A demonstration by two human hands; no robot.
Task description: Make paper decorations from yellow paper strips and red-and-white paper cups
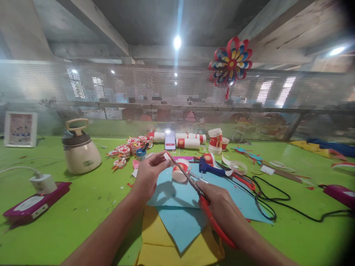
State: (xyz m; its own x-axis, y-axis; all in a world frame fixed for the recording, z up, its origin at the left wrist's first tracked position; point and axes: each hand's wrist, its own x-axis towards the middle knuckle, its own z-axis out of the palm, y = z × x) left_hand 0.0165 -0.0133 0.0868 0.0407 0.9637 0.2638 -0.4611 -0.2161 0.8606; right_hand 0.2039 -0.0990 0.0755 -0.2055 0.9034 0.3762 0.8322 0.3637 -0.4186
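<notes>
Fingers of the left hand [151, 171]: closed in a pinch on a small white-and-red paper piece [168, 159], which was held above the table near the blue sheet [180, 231]. Fingers of the right hand [222, 202]: wrapped about the red-handled scissors [213, 221], by which the paper piece was met at its edge; whether the blades were parted could not be told.

Done, as judged: cutting was in hand, and small red scraps [129, 184] were strewn on the green table [91, 207]. A cluster of red-and-white patterned shapes [123, 149], seemingly finished, was set out at the back.

Left, as judged: the paper piece was not yet laid down or joined to anything. A red-and-white cup [180, 171] was found on the blue sheet, its cut state unclear. Cup stacks [188, 143] were lying behind, apparently uncut. A blue glue gun [212, 169] was placed beside the work, gripped by neither hand.
</notes>
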